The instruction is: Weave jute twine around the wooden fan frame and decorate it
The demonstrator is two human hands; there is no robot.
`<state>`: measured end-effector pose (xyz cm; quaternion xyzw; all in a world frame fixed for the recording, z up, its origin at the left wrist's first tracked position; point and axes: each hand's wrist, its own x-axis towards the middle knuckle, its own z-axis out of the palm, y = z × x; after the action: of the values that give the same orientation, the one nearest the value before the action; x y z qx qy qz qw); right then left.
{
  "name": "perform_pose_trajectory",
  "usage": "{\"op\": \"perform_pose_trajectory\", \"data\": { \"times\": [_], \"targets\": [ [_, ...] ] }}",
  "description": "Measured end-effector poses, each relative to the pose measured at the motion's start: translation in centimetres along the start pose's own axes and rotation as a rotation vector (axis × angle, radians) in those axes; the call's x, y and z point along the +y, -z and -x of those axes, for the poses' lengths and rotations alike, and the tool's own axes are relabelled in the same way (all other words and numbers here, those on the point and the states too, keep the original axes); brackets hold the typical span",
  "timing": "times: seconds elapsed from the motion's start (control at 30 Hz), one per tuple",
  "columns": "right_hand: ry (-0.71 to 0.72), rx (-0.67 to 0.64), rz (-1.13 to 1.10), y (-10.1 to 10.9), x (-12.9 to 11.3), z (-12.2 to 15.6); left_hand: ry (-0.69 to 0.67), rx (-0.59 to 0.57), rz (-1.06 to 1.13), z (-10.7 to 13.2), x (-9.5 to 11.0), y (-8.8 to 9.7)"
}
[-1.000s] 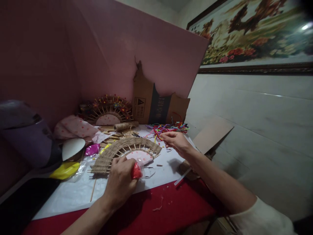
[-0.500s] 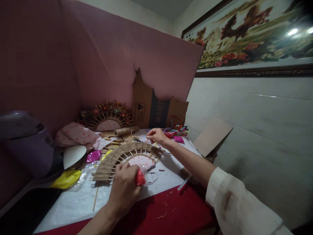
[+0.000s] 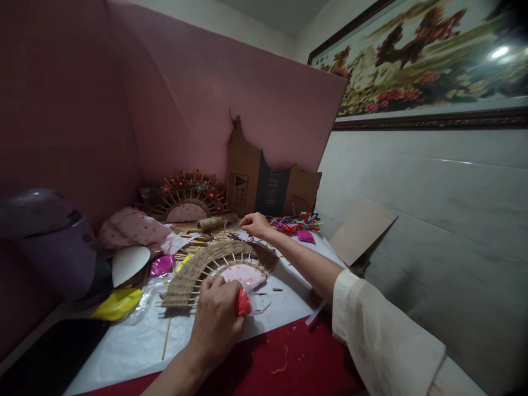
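Note:
My left hand is closed round a clear packet of red clay, just in front of a woven fan. Twine covers the fan's outer arc, thin sticks radiate from it, and its half-round centre is pink dotted cloth. My right hand reaches out beyond the fan with thumb and fingers pinched together; whatever is between the fingertips is too small to make out. Near it lie a roll of twine and loose sticks.
A finished-looking fan with colourful flowers stands at the back beside torn cardboard. Colourful pipe cleaners and a magenta packet lie at right. Yellow clay, a black flat object and a purple container are at left.
My right hand has moved slightly left and away from the pipe cleaners. The left hand keeps its hold on the red packet; the whole view has shifted a little.

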<state>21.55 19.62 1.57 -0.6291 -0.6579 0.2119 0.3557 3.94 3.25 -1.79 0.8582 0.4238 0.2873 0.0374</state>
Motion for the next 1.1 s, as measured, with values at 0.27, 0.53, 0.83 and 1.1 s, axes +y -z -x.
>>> {"op": "perform_pose_trajectory", "data": {
  "times": [0.27, 0.53, 0.83, 1.1],
  "targets": [
    [0.035, -0.029, 0.17, -0.2, 0.2, -1.1, 0.022, -0.021, 0.003, -0.1, 0.1, -0.1],
    [0.128, -0.133, 0.276, -2.2, -1.0, -1.2, 0.038, -0.005, 0.026, 0.0, -0.1, 0.0],
    [0.198, -0.216, 0.369, -3.2, -1.4, -1.6, 0.048, -0.003, 0.006, 0.0, -0.2, -0.2],
    [0.171, -0.338, 0.407, -3.8, -0.6, -2.1, 0.063, -0.008, -0.014, 0.0, -0.3, -0.4]
  ]
}}
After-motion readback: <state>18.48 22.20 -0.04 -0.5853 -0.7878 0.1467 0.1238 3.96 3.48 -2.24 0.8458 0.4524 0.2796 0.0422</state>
